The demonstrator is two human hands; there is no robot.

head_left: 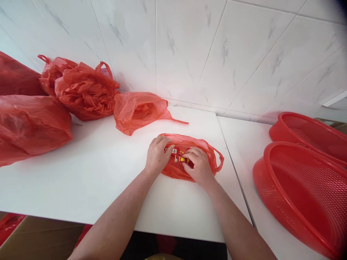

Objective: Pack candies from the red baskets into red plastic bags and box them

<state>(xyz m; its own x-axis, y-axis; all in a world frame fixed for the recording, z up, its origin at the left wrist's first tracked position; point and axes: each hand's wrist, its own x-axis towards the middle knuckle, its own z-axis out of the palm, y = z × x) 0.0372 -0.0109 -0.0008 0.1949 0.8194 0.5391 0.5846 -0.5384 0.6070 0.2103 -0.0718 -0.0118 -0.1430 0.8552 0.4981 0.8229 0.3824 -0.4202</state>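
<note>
A thin red plastic bag point(176, 174) lies flattened on the white table in front of me, its loop handle out to the right. Small red packets point(180, 158) with yellow and white print show at its middle. My left hand point(157, 153) is closed at the bag's left side, fingers curled over the film and thumb against a packet. From the right, my right hand point(199, 162) reaches onto the packets, its bent fingers and thumb closed around one of them. The fingers partly cover the packets.
Behind lies another red bag point(141, 108), with crumpled red bags point(86, 90) and a full red bag point(32, 122) to its left. Two red perforated baskets point(287, 187) stand right, past a table seam. A tiled wall point(189, 47) rises behind; a cardboard box point(40, 234) is below the front edge.
</note>
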